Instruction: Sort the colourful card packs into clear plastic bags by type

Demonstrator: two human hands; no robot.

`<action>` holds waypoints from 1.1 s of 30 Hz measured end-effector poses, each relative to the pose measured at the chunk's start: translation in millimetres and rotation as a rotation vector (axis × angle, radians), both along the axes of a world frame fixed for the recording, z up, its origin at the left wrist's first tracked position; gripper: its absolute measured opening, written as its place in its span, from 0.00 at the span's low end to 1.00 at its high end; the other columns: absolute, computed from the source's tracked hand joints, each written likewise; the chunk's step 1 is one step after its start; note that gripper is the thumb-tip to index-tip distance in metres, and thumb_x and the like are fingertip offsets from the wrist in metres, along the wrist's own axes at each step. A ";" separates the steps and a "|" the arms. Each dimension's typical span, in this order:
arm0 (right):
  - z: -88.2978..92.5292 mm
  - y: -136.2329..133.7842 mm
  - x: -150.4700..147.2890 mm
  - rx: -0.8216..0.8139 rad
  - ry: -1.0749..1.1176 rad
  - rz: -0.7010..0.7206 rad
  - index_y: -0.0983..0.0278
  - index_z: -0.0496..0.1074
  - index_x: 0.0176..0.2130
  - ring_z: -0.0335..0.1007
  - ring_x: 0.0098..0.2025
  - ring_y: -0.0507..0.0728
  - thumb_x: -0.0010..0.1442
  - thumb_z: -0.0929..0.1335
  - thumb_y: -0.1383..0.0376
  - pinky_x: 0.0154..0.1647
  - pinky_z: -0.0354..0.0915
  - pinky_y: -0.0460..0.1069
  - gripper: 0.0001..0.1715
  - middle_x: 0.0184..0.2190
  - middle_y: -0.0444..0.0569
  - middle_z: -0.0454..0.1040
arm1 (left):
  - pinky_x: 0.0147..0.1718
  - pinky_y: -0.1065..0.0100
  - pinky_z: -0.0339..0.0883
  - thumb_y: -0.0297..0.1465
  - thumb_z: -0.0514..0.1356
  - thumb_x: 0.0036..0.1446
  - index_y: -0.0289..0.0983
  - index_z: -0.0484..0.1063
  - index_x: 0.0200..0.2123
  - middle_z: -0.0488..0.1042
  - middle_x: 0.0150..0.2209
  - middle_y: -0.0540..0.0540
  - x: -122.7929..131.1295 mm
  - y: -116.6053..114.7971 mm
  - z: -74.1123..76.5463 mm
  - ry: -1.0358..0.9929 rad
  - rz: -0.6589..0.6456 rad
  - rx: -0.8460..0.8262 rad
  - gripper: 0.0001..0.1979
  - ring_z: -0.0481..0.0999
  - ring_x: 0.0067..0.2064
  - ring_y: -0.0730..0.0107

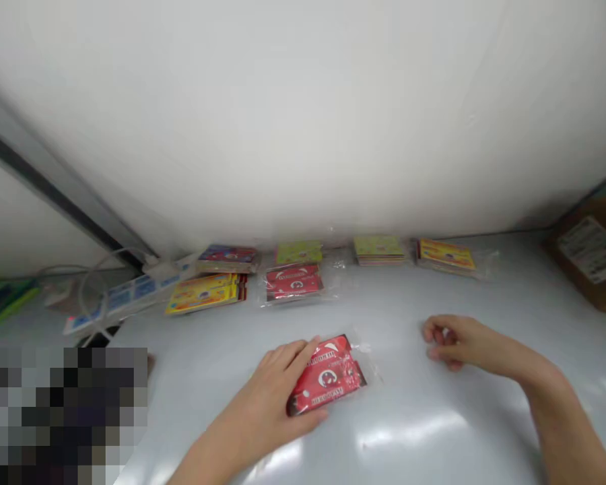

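Held between left fingers (301,357) and thumb (308,422): a red packet (330,380), pale-printed, in clear plastic (374,367), printed face up, slightly slanted, loose wrap jutting out away from the fingers.

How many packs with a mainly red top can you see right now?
2: the front red pack in the left hand, and the rear red pack before a green pack. Others may be hidden in stacks.
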State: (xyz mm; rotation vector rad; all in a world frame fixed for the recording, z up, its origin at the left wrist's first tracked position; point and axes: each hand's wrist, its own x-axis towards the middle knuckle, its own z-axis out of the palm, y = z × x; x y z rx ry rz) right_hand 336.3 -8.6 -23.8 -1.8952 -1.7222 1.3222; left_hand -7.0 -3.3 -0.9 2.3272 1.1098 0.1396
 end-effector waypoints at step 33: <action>-2.1 4.3 -60.0 0.328 -0.008 0.150 0.63 0.66 0.30 0.61 0.29 0.53 0.50 0.65 0.67 0.29 0.59 0.47 0.03 0.27 0.45 0.66 | 0.55 0.57 0.53 0.37 0.61 0.51 0.45 0.44 0.62 0.56 0.59 0.45 1.6 -2.1 -0.8 0.009 -0.006 0.025 0.38 0.57 0.57 0.57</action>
